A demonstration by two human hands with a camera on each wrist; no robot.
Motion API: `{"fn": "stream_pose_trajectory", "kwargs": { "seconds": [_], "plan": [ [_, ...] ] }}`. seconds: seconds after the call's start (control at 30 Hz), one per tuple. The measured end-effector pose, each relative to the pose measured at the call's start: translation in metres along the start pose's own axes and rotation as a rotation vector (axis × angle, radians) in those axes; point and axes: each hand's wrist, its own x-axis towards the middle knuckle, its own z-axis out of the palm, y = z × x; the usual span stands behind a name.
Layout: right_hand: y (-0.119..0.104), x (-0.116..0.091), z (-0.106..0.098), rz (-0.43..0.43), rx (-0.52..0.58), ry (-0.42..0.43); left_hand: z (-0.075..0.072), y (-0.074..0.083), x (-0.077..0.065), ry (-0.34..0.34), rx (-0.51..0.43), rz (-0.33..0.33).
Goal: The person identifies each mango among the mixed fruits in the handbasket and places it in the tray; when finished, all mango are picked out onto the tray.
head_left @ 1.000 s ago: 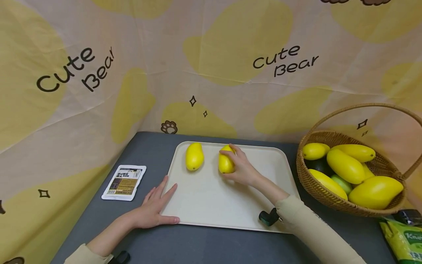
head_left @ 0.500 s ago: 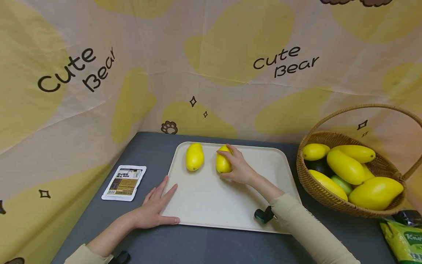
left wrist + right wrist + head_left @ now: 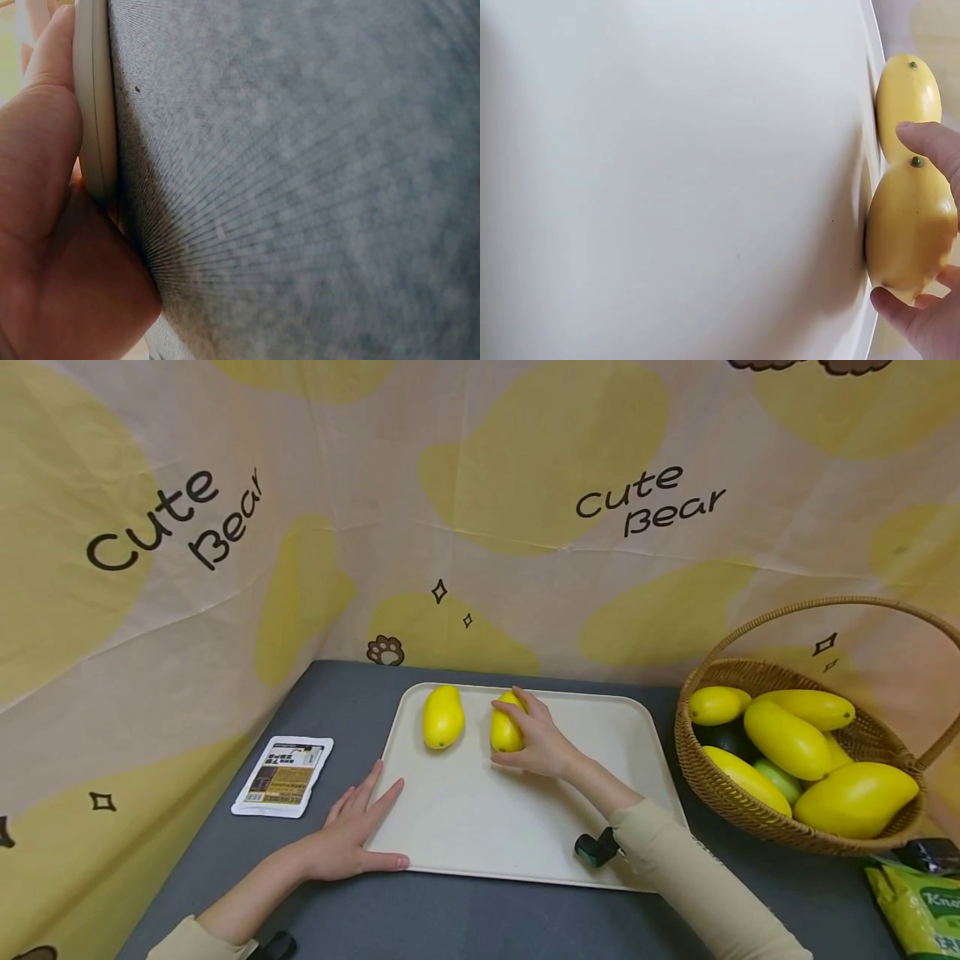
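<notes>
A yellow mango [image 3: 505, 733] is in the grip of my right hand [image 3: 542, 742], near the back middle of a cream tray [image 3: 472, 827]. In the right wrist view, the fingertips and thumb reach round the two ends of this mango [image 3: 906, 225]. A second mango [image 3: 443, 718] lies a little to its left on the tray. My left hand [image 3: 341, 839] rests at the tray's front left corner with fingers spread. Up close in the left wrist view, that hand [image 3: 45, 195] lies against the tray's edge [image 3: 96, 105], beside the grey table surface.
On the right stands a wicker basket [image 3: 697, 785] with a tall handle, holding several mangoes, a dark fruit and a green one. A white packet [image 3: 282, 777] lies left of the tray. A green-yellow bag [image 3: 918, 902] is at the lower right. Patterned cloth [image 3: 510, 510] hangs behind.
My right hand has shifted slightly left with the mango, bringing it nearer the other mango. The left hand has stayed in place.
</notes>
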Motion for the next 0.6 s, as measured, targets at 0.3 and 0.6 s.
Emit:
{"fn": "stream_pose_trajectory", "kwargs": {
  "seconds": [0.3,0.6],
  "plan": [
    [-0.0015,-0.0006,-0.0010,-0.009,-0.009,0.010,-0.0014,0.0026,-0.0001,-0.010,0.011,0.000],
    [0.0019,-0.0004,0.0010,-0.011,-0.012,0.006,-0.0020,0.0033,0.0002,-0.018,0.007,-0.010]
  ]
}}
